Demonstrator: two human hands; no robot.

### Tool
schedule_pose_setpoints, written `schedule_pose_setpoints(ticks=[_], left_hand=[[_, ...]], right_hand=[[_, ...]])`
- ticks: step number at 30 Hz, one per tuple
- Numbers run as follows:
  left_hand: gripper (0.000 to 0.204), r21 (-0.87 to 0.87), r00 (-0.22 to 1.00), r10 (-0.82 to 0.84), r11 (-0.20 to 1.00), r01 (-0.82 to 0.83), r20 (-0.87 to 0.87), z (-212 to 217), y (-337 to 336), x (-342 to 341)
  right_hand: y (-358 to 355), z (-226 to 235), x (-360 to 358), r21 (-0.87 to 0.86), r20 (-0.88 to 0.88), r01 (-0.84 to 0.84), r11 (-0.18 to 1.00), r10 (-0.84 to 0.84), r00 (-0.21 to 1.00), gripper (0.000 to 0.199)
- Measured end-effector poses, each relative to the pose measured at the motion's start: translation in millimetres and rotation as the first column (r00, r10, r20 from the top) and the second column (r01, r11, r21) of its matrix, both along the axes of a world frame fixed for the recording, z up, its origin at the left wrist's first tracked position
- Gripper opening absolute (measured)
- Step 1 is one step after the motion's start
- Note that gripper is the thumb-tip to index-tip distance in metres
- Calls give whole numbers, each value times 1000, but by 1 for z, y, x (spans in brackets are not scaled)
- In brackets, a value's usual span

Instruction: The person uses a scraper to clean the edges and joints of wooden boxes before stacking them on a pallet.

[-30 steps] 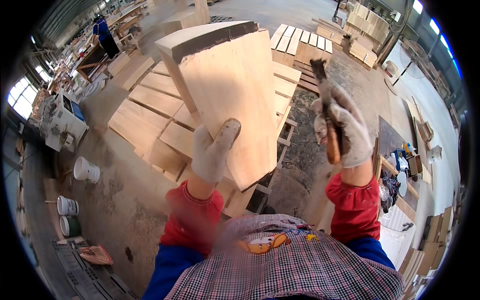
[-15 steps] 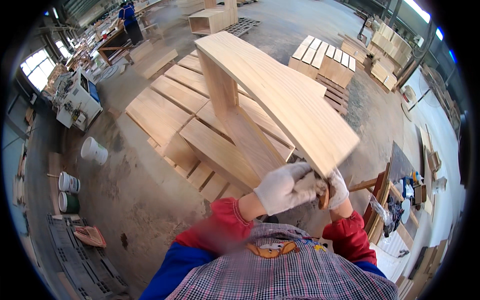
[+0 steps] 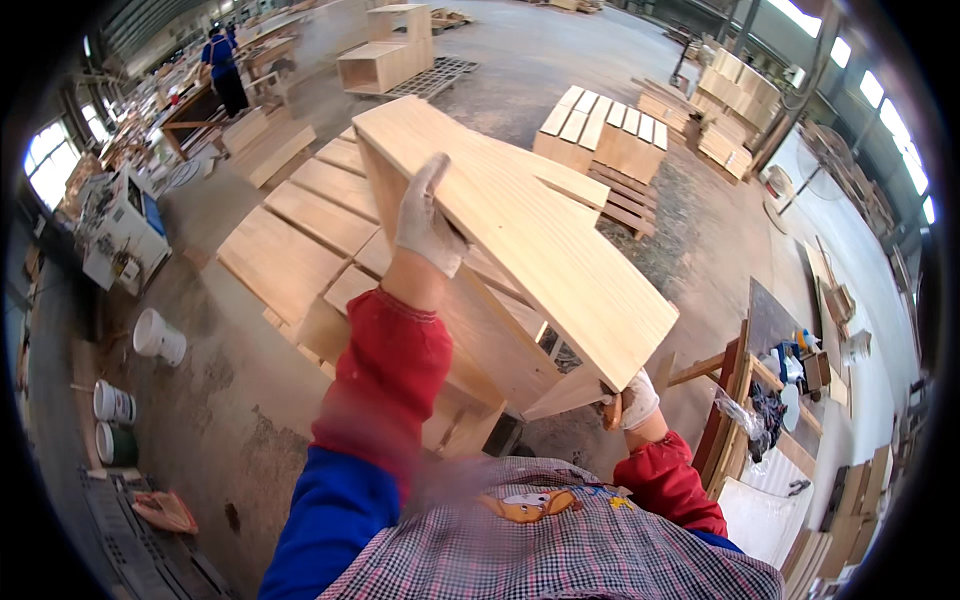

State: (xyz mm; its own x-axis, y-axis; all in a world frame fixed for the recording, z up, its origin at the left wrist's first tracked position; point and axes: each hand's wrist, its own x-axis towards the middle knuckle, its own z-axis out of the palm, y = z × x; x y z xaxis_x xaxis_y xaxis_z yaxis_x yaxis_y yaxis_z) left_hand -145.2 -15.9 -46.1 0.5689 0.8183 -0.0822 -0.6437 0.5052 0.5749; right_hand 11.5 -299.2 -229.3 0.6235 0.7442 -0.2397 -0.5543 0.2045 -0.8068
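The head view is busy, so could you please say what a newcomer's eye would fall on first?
Most striking is probably the open wooden box frame at the centre, with the gloved left hand on its upper-left edge and the right hand at its near corner, holding a brown handle. The red sleeves below the hands and the checked apron at the bottom likely follow.

At the left of the frame we see a white machine [image 3: 128, 235] with a blue screen [image 3: 152, 214]; below it, a white bucket [image 3: 160, 336], then a smaller-looking pale bucket [image 3: 115, 402] just beside a green bucket [image 3: 119, 446]. Upper left, we spot a co-worker [image 3: 221, 62] in blue. Lower left, we find a pinkish bag [image 3: 166, 511] on grey slatted panels [image 3: 150, 560].
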Motion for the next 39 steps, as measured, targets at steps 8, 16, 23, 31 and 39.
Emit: schedule_pose_setpoints(ticks=[8,16,23,31,39], left_hand=[[36,883,987,126,447,-146,99,-39,-85,-11],[36,843,941,-207,421,334,-269,-25,-223,9],[37,865,908,-297,321,386,-295,-38,-243,10],[34,859,852,-389,228,459,-352,-33,-259,42],[30,849,793,-350,-14,528,-499,-51,-270,145]], right_hand=[[-31,29,32,35,-4,94,995,-94,996,30],[-75,30,48,-89,-1,203,975,-204,979,27],[-102,23,37,-129,-45,251,959,-258,965,24],[-128,6,54,-110,-137,291,950,-304,943,21],[-169,-33,141,-45,-277,370,928,-367,888,18]])
